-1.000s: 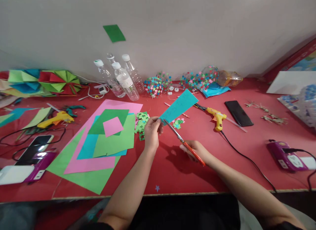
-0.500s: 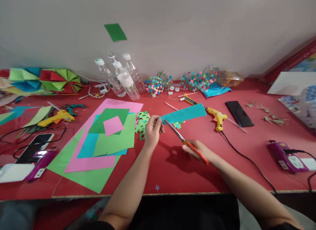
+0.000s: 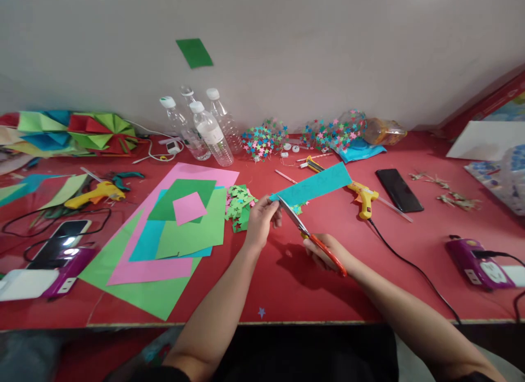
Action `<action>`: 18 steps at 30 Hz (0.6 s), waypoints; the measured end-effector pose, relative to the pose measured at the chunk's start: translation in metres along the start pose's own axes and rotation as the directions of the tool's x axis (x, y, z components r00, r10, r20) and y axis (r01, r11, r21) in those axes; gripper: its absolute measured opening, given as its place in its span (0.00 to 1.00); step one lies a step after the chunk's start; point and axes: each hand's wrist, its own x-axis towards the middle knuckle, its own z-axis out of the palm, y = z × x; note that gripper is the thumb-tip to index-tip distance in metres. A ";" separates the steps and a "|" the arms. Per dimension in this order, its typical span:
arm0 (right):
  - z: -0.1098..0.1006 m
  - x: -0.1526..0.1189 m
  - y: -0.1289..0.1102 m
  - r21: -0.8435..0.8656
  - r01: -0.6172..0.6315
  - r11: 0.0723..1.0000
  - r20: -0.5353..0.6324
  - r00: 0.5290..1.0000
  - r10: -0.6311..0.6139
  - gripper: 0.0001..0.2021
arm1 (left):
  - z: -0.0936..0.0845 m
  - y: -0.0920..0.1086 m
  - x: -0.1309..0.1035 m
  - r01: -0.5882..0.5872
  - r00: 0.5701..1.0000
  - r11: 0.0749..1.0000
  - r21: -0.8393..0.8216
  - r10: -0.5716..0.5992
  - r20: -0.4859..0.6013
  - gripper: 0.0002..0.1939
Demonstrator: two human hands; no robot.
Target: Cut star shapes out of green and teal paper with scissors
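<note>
A long blue paper strip is pinched at its left end by my left hand. Orange-handled scissors are in my right hand, their blades pointing up and left to the strip's lower edge beside my left fingers. Small green and blue star cutouts lie partly under the strip. Just left of my left hand is a pile of green and pink star pieces.
Stacked coloured sheets lie at the left. Clear bottles stand by the wall. A yellow glue gun with a black cord and a black phone lie at the right. Purple power sockets sit near the front right.
My left hand has moved slightly right, and the strip has shifted right with its far end tilted higher. The scissors stay at about the same place.
</note>
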 end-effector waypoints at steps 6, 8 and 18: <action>-0.001 0.001 0.001 -0.005 0.027 1.000 0.008 1.000 -0.027 0.25 | 0.001 0.001 0.000 -0.026 0.998 0.999 -0.047 0.024 -0.055 0.10; -0.003 0.001 0.003 -0.006 0.026 1.000 0.029 0.999 -0.026 0.26 | 0.000 0.001 0.001 -0.032 0.997 0.999 -0.036 0.029 -0.066 0.09; -0.007 -0.002 0.008 0.016 0.069 0.997 0.103 0.992 -0.070 0.28 | -0.007 0.004 0.002 -0.028 0.998 0.999 0.047 0.030 -0.050 0.09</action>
